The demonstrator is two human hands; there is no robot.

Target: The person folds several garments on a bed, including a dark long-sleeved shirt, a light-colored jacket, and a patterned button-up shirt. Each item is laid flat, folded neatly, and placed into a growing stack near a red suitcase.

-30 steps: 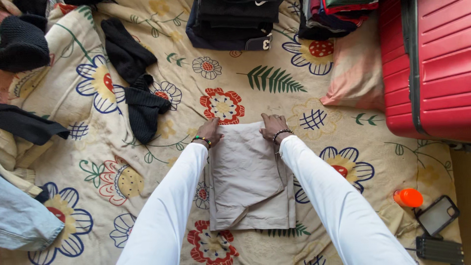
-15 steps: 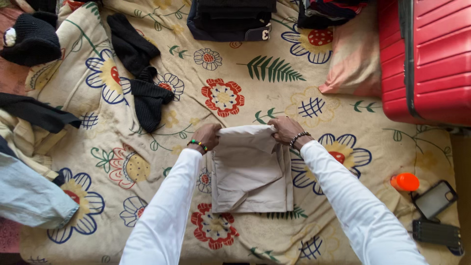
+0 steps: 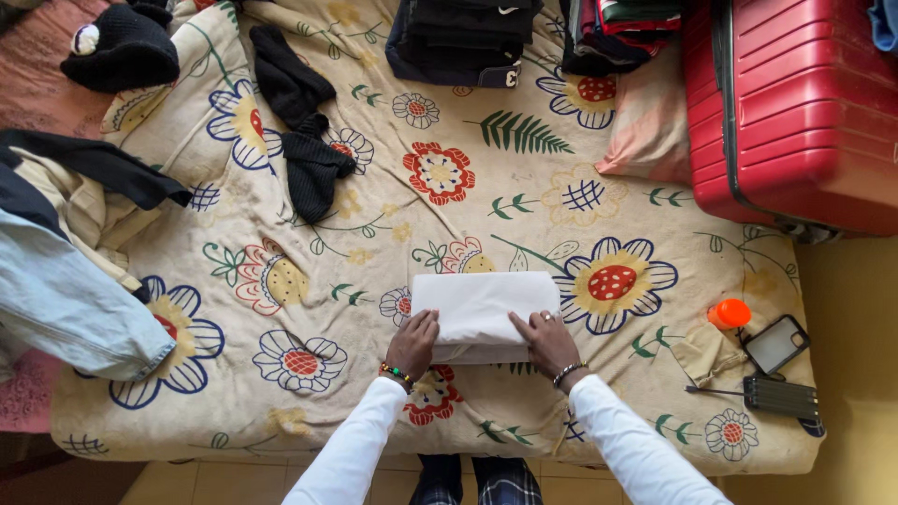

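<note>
A pale beige garment (image 3: 482, 304) lies folded into a compact rectangle on the flowered bedspread (image 3: 524, 196), near the bed's front edge. My left hand (image 3: 412, 343) rests flat on its near left corner, fingers spread. On the near right corner my right hand (image 3: 547, 341) presses down the same way. Both arms wear white sleeves and beaded bracelets. Neither hand grips the cloth.
A red hard suitcase (image 3: 795, 103) lies at the back right. Stacks of folded dark clothes (image 3: 463, 37) sit at the back. Black socks (image 3: 304, 122), a black hat (image 3: 122, 51), a denim garment (image 3: 65, 299), an orange cap (image 3: 730, 313) and a phone (image 3: 776, 344) lie around.
Both hands lifted the garment's far edge and folded it toward me, halving its length. They now press on the near edge. The camera has pulled back from the bed.
</note>
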